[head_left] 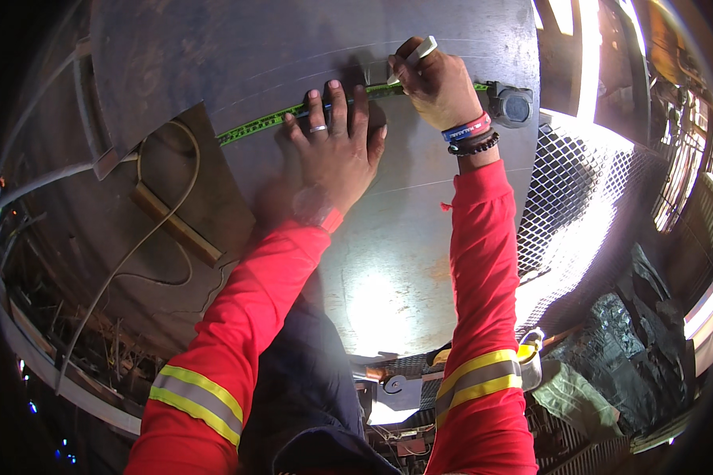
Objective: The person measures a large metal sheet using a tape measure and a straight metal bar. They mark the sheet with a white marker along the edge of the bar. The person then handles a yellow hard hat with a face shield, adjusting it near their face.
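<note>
A bright green tape measure blade (263, 123) stretches across a grey metal sheet (420, 218), its dark case (512, 104) resting near the sheet's right edge. My left hand (337, 142) lies over the blade with fingers spread, fingertips reaching past it onto the metal. In my right hand (440, 87) a pale, flat stick of marking chalk (413, 59) is pinched, its lower end at the blade's edge, left of the case. Thin pale lines run across the sheet above and below the tape.
Left of the sheet, a cable (194, 162) loops over a brown metal bar (176, 224) on a darker surface. Expanded metal mesh (566, 190) lies to the right, with crumpled dark plastic sheeting (606, 340) below it. A yellow-and-grey object (531, 360) sits beside my right forearm.
</note>
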The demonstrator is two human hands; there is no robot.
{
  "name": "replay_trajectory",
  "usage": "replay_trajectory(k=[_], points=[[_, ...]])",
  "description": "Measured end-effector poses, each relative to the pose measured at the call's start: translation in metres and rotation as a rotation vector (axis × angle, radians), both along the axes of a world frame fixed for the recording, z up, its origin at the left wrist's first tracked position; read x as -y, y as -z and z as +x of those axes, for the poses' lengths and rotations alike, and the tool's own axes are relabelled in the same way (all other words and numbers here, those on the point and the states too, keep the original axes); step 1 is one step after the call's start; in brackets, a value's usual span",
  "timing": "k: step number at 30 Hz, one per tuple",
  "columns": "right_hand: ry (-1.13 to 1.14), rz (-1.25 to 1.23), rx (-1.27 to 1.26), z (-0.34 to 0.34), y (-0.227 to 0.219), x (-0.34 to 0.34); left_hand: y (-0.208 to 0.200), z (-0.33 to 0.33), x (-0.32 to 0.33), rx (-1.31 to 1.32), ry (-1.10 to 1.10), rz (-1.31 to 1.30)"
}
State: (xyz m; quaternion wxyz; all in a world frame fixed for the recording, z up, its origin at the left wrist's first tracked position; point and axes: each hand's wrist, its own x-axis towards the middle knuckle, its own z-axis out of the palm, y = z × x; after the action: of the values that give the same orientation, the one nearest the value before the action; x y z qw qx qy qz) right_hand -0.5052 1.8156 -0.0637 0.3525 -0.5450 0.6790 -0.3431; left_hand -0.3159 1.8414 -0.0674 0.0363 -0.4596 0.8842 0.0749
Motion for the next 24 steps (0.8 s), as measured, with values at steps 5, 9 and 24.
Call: replay_trajectory(k=[5,9,24], points=[[0.15,-0.065,0.133,0.006,-0.002,-0.002,0.001,-0.001,0.0,-0.011,0.0,-0.017],[0.163,-0.018,0.075,0.002,-0.005,-0.007,0.001,0.0,0.0,-0.006,0.006,-0.022],[0.358,-0.212,0.141,0.007,-0.028,-0.017,-0.002,0.001,0.001,0.006,0.011,-0.019]])
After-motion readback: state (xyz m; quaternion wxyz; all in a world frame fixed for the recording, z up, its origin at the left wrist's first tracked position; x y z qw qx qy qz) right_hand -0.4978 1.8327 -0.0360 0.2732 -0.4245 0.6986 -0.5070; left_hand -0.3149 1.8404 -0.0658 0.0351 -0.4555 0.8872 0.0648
